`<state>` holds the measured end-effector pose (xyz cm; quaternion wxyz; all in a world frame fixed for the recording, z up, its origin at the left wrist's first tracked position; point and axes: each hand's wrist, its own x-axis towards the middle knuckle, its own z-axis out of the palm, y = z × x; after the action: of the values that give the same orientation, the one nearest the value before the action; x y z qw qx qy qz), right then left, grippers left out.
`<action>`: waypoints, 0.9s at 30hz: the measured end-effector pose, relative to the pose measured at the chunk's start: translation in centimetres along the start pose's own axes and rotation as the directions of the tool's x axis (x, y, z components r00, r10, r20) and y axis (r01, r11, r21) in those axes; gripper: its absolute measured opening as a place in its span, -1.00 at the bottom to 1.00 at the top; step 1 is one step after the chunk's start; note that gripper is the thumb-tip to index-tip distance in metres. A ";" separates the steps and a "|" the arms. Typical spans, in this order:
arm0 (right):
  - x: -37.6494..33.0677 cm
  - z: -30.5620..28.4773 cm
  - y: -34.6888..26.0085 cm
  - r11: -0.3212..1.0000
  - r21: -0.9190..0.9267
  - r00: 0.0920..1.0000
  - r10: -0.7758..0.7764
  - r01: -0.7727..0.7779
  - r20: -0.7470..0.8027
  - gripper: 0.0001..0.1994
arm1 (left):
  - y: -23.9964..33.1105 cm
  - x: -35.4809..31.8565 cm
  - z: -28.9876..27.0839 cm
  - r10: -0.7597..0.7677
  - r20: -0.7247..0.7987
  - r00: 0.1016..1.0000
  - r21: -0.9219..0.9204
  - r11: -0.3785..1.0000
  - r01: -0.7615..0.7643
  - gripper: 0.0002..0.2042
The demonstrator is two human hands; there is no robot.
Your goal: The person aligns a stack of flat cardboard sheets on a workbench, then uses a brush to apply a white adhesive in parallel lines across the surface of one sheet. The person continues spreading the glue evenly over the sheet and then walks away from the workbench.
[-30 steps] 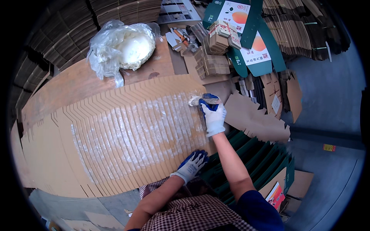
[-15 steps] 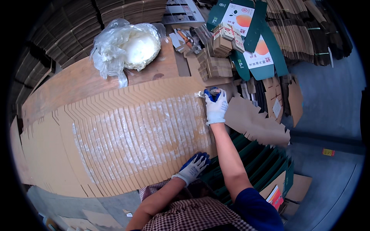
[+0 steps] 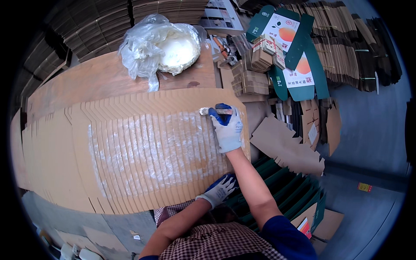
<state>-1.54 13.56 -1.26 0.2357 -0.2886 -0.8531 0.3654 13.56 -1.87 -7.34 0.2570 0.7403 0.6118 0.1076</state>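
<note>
The gloved right hand [image 3: 228, 128] gripped a brush [image 3: 209, 111] whose tip touched the far edge of the fanned cardboard sheets [image 3: 143, 151], streaked with white glue; the gloved left hand [image 3: 219, 190] lay flat on their near edge; a plastic bag [image 3: 158, 45] with a white mass sat beyond on the brown table [image 3: 86, 82]; printed green cartons [image 3: 288, 47] lay to the right

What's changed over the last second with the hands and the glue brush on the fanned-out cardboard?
The right hand, gripping the brush, slid it up and away from the body to the far edge of the fanned cardboard sheets, with its white-coated tip now pointing left. The grip on the brush is unchanged. The left hand stayed pressed on the near edge; the plastic-wrapped glue bowl did not move.
</note>
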 end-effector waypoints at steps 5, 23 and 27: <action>1.2 -0.3 -0.7 0.959 -0.256 0.987 0.143 -0.122 0.066 -0.70 | 0.0 0.0 0.5 -0.007 -0.049 0.999 -0.007 1.000 0.007 -0.43; 0.7 2.0 -3.6 0.967 -0.250 0.994 -0.032 0.059 0.107 -0.74 | 0.2 0.2 1.5 -0.003 -0.154 0.988 0.004 1.000 0.004 -0.48; 0.0 2.3 -6.2 0.988 -0.144 0.992 -0.031 0.048 0.122 -0.75 | -0.1 0.1 1.7 -0.009 -0.164 0.986 -0.030 1.000 0.004 -0.47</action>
<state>-4.95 8.98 1.98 0.1698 -0.2658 -0.8957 0.3135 14.32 -2.22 -8.80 0.2172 0.7229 0.6317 0.1765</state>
